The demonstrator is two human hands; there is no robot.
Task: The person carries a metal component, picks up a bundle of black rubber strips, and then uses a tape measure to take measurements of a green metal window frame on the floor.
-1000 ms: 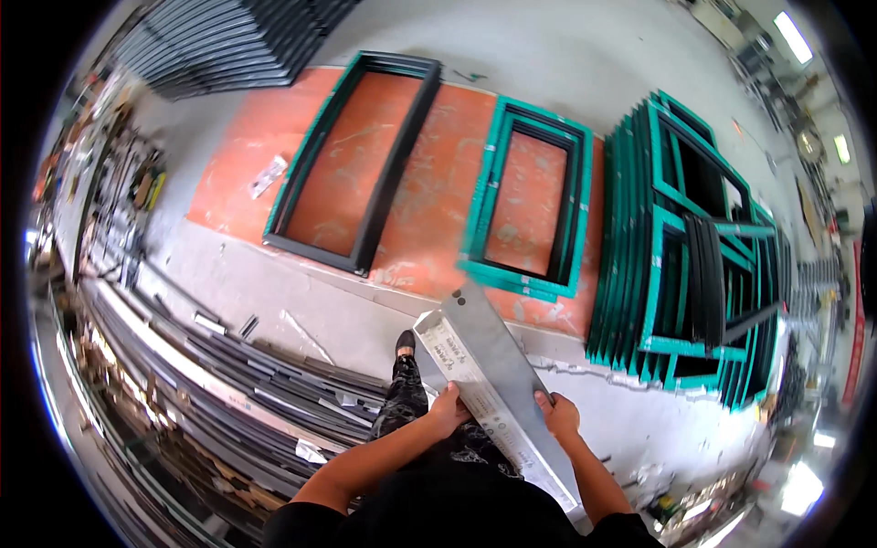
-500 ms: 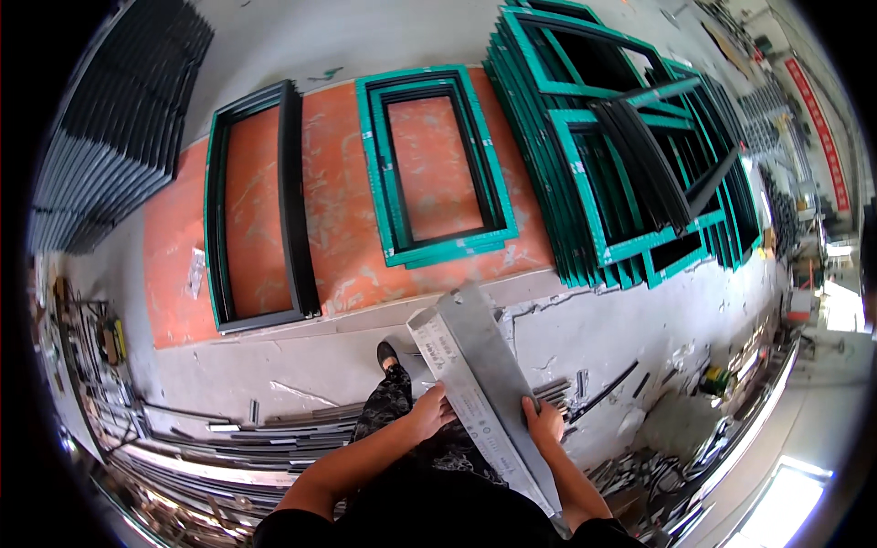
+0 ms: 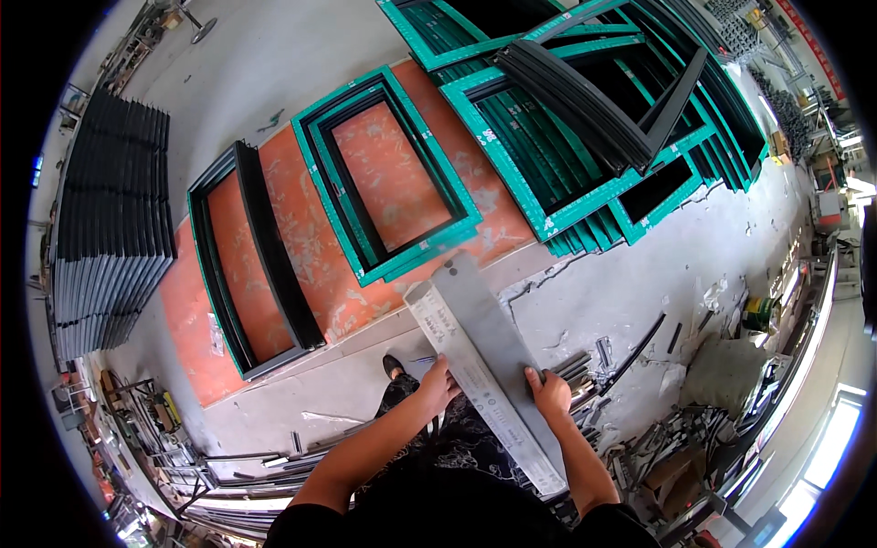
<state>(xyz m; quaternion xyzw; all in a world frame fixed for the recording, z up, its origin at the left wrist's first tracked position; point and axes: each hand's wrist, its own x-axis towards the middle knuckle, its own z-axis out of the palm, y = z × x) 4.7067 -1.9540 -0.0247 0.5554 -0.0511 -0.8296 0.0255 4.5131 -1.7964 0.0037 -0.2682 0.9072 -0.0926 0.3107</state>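
Observation:
My left hand (image 3: 438,384) and my right hand (image 3: 550,395) carry a long grey metal profile (image 3: 493,333) in front of my body, its far end slanting up and to the left. Its left side is pale with printing on it; the upper right face is plain grey. My left fingers close on the pale left side, partly hidden beneath it. On the right edge my right hand grips with the thumb on top. Past the profile's far end lies a green and black rectangular frame (image 3: 420,242) on an orange board (image 3: 384,180).
A black frame (image 3: 274,260) lies farther left on the board. Many green frames are stacked (image 3: 566,224) at the right, with loose black profiles (image 3: 585,105) on top. Dark profiles form a tall stack (image 3: 110,201) at far left. Offcuts (image 3: 630,356) litter the floor at my right.
My view has swung to the right, so the frames and the board sit tilted and farther left in the picture. Both hands keep hold of the grey profile.

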